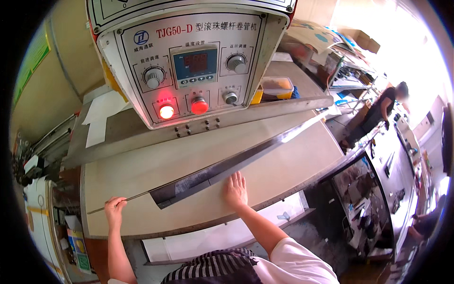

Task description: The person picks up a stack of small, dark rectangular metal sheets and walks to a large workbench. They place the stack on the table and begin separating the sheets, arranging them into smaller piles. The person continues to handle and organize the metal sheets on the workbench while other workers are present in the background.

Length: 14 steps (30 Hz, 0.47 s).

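Note:
My left hand (pixel 115 209) is closed in a pinch on a thin metal rod (pixel 138 195) over the left part of the cream work surface (pixel 283 175). The rod slants up to the right and meets the far edge of a long, dark, shiny sheet (pixel 189 185). That sheet narrows toward the far right, where it reflects bright light. My right hand (pixel 235 190) lies flat with fingers outstretched, beside the sheet's near edge. Its fingertips are close to that edge; whether they touch it I cannot tell.
A control box (pixel 189 66) with knobs, a display and a lit red lamp overhangs the far side, above a metal beam (pixel 250 116). White paper (pixel 97 128) lies at left, a plastic tub (pixel 276 86) behind the beam. Another person (pixel 378 113) stands at far right near a dark table (pixel 390 165).

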Available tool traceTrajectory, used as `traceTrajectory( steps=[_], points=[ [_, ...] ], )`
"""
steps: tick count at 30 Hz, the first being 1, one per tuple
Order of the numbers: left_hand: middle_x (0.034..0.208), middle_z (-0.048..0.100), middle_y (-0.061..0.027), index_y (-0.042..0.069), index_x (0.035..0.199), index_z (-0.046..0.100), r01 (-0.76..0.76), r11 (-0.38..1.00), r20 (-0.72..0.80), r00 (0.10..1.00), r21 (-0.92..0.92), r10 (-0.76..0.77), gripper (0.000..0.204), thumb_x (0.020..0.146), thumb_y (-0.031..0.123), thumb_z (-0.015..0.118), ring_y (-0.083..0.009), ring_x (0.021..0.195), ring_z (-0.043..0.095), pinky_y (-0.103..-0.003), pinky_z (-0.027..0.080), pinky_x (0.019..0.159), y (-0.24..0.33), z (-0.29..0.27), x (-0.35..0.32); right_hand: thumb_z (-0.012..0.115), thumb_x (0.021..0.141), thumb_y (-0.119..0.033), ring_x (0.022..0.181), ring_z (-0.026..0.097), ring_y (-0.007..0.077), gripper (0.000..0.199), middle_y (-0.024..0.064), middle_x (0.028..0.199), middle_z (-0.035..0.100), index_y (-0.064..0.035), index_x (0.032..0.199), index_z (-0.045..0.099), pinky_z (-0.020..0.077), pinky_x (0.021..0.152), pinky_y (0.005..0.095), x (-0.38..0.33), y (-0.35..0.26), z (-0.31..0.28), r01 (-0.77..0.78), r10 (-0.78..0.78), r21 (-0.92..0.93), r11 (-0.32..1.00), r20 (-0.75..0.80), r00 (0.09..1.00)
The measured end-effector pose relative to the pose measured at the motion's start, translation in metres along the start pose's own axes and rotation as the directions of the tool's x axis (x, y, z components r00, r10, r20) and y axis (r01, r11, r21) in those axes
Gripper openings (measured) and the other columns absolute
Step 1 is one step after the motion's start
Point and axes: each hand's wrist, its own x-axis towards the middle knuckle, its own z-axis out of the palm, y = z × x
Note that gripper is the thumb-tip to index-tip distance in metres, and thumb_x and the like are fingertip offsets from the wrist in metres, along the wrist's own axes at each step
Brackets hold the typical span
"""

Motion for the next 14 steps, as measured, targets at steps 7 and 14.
traceTrajectory(
  steps=[7,14],
  points=[
    [0.074,0.065,-0.0059,-0.002,0.085,0.069,0.077,0.997,0.177,0.982,-0.025,-0.072,0.012,0.076,0.006,0.069,-0.0128,0.069,0.057,-0.027,0.044,0.065,-0.072,0.027,0.103,0.037,0.092,-0.029,0.141,0.019,0.0268,0.053,0.0148,0.149,0.028,-0.0002,0.137,0.039,0.0135,0.116,0.0419,-0.001,-0.010,-0.017,-0.050,0.051,-0.079,0.996,0.019,0.999],
    [0.079,0.069,-0.0092,0.002,0.091,0.072,0.108,0.994,0.327,0.939,0.021,-0.109,0.016,0.078,0.012,0.071,-0.0130,0.074,0.061,-0.026,0.048,0.072,-0.177,0.032,0.204,0.039,0.091,-0.031,0.140,0.021,0.0273,0.056,0.0154,0.149,0.029,-0.0003,0.137,0.038,0.0109,0.117,0.0408,-0.002,-0.018,-0.017,-0.065,0.065,-0.025,0.998,0.002,0.998]
  ],
)
